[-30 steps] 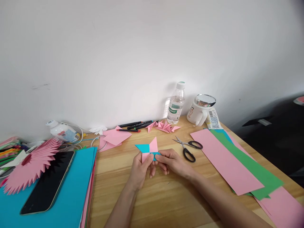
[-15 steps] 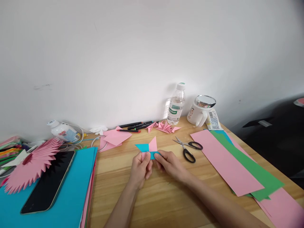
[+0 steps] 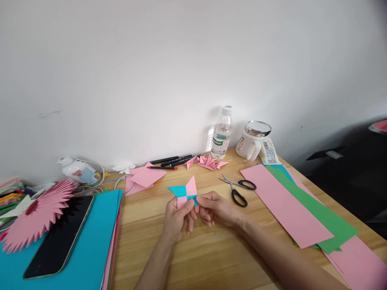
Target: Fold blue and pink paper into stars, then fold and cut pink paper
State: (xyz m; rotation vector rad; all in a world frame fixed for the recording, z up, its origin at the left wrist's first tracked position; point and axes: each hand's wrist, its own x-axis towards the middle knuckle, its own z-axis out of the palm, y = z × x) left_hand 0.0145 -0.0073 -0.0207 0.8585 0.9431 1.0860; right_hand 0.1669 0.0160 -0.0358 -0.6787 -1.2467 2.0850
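Note:
A folded origami star (image 3: pixel 182 191) in pink and blue paper is held between my two hands above the wooden table. Pointed tips stick out at its left and top, and its lower part is partly covered by my fingers. My left hand (image 3: pixel 178 217) pinches it from below, thumb on the front. On the right edge, my right hand (image 3: pixel 217 208) grips the blue part between thumb and forefinger, the other fingers curled beneath. Black-handled scissors (image 3: pixel 237 188) lie open to the right of my right hand.
Pink, green and blue paper strips (image 3: pixel 287 205) lie at the right. A water bottle (image 3: pixel 222 135), a mug (image 3: pixel 254 141), pens (image 3: pixel 172 161) and folded pink pieces (image 3: pixel 208 162) line the wall. At left, a phone (image 3: pixel 60 237) and pleated pink paper (image 3: pixel 42 213) rest on blue sheets (image 3: pixel 102 209).
My hands and the star have shifted slightly left in view. More of the pink lower-left part shows, and my right hand's lower fingers have come into sight.

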